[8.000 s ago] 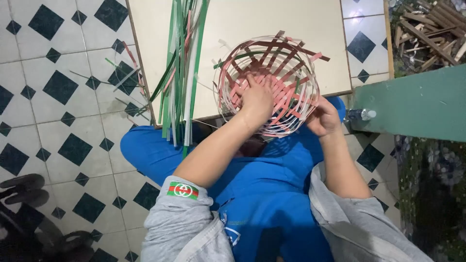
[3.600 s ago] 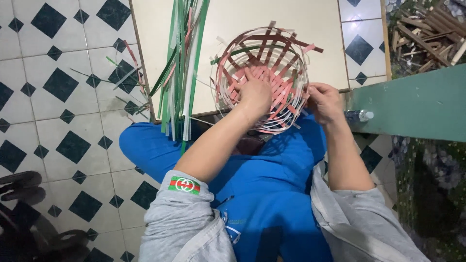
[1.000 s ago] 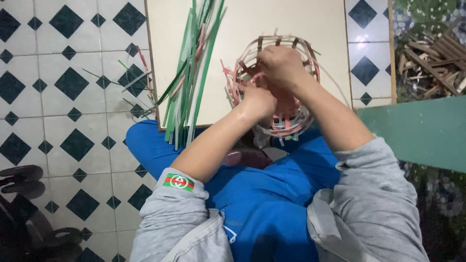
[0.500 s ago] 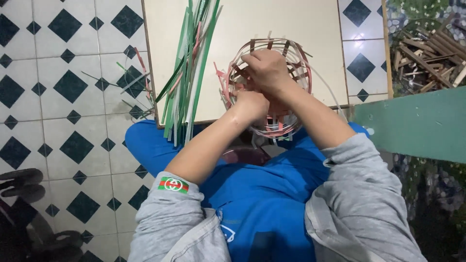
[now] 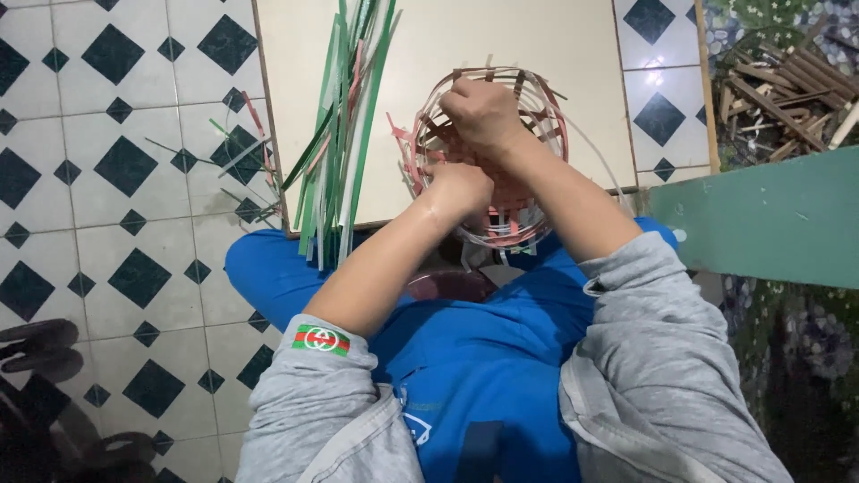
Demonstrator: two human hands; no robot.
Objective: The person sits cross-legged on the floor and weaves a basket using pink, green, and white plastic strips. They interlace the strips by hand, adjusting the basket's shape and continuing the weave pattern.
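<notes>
A round basket woven from brown, pink and white strips rests on my lap against the edge of a low cream board. My left hand is closed on the basket's near rim. Over the far side my right hand reaches into the basket and pinches a strip there. Both forearms cover much of the weave. Loose strip ends stick up around the rim.
A bundle of long green, white and pink strips lies on the board at the left. White floor tiles with black diamonds spread left. A green wall and a pile of wood sticks are at right. Dark sandals sit lower left.
My right hand has moved from the basket's right outer side to over and inside its far rim. The basket has shifted slightly and my left hand has stayed on the near rim.
</notes>
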